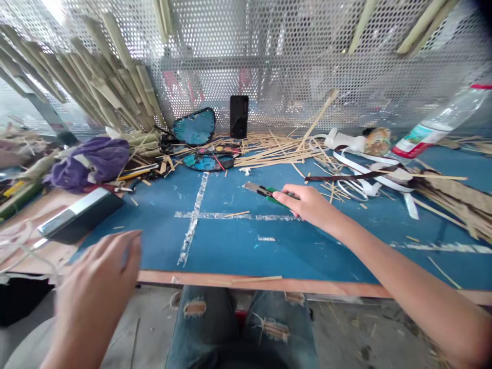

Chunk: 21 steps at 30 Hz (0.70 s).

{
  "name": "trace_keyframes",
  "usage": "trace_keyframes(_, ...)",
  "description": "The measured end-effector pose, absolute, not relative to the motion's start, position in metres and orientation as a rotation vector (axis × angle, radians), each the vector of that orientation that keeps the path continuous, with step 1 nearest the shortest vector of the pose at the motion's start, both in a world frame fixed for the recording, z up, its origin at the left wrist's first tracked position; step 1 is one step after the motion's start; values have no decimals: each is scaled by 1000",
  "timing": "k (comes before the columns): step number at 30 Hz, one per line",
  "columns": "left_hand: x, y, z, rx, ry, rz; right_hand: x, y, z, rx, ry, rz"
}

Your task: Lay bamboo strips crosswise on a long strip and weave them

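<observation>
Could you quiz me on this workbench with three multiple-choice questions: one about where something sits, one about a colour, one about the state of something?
1. Where does the black phone stand?
A. upright against the mesh wall
B. flat at the front edge
C. on the floor

2. What colour is the table top?
A. red
B. blue
C. white

3. What is the right hand doing?
A. hanging free
B. gripping the green utility knife
C. resting on the cloth

Answers: 1 A, it leans upright by the mesh; 2 B, the surface is blue; 3 B, fingers close on the knife's handle.

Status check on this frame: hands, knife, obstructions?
Right hand on green utility knife, blade out. Left hand blurred, empty, near table edge. Bamboo strips scattered behind.
</observation>
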State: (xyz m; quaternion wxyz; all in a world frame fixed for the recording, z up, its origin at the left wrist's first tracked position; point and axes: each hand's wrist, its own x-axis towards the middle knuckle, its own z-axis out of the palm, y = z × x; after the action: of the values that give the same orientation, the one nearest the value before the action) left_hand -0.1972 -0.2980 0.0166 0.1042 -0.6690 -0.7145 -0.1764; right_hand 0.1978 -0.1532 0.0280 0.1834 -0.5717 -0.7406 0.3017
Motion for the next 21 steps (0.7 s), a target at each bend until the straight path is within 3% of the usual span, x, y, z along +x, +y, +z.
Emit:
trace_keyframes(4, -154, -256, 25, -2041, -2000, -397, 167, -139, 33, -1576, -2342, 800)
trace_keyframes(11, -182, -247, 4, -2039, -2239, -970, 95, -99, 55, -1587, -2725, 671)
trace_keyframes(14, -190, -245, 2, -2132, -2333, -1217, 85, -88, 63, -1594, -2807, 732)
trace_keyframes(21, -194, -244, 3, -2253, -2314, -1360, 93, -62, 50, -1451, -2788, 1028)
